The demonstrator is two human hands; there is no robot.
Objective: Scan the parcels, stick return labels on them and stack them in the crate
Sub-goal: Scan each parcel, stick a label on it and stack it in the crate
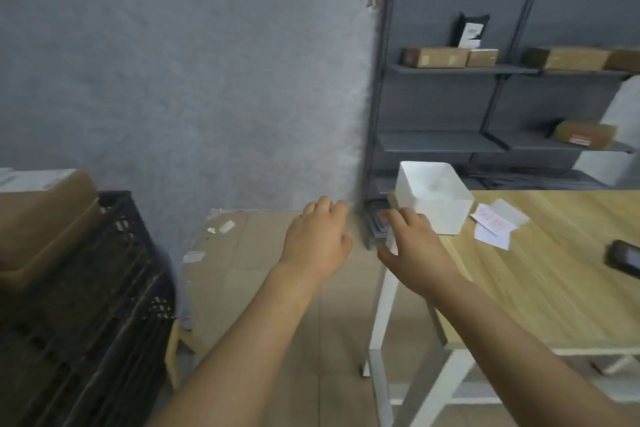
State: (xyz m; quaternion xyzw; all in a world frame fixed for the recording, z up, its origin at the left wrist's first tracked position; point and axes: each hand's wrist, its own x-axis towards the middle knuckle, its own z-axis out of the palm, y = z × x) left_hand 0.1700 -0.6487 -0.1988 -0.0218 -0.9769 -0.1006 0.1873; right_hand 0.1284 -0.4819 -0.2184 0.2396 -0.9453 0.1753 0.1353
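Observation:
A black plastic crate point(114, 274) stands at the left with brown cardboard parcels point(45, 218) stacked in it. My left hand point(317, 236) hangs in the air between the crate and the wooden table point(540, 288), fingers loosely curled and holding nothing. My right hand point(410, 239) reaches over the table's left corner, fingers relaxed, close to a white box point(436, 198). Return labels point(495, 224) lie on the table right of the white box. A black handheld scanner point(623, 258) lies at the table's right edge of view.
A grey shelf unit point(485, 107) stands behind the table with several cardboard parcels point(446, 57) and a black bag on it. Flattened cardboard point(249, 246) covers the floor by the grey wall. The table has white legs point(381, 315).

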